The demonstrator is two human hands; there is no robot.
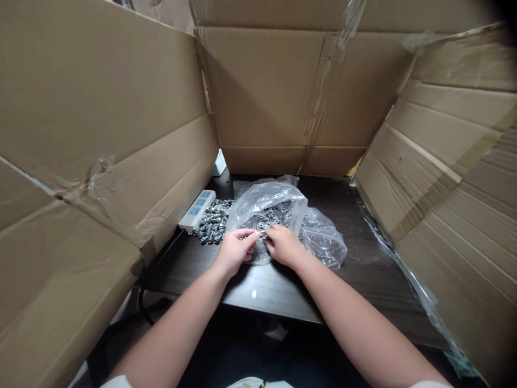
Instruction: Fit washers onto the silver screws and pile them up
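Observation:
My left hand is closed in a pinch, with thumb and forefinger on a small, thin metal piece. Facing it, my right hand has its fingers curled and closed at the other end of that piece; its fingertips are partly hidden. Both hands are at the mouth of a clear plastic bag. Inside the bag lie many small ring-shaped metal parts, like nuts or washers. To the left of the bag is a heap of shiny metal bolts.
A white power strip lies beside the bolts. Another crumpled clear bag is at the right. Cardboard walls enclose the dark table on three sides. A small white object lies near the front edge.

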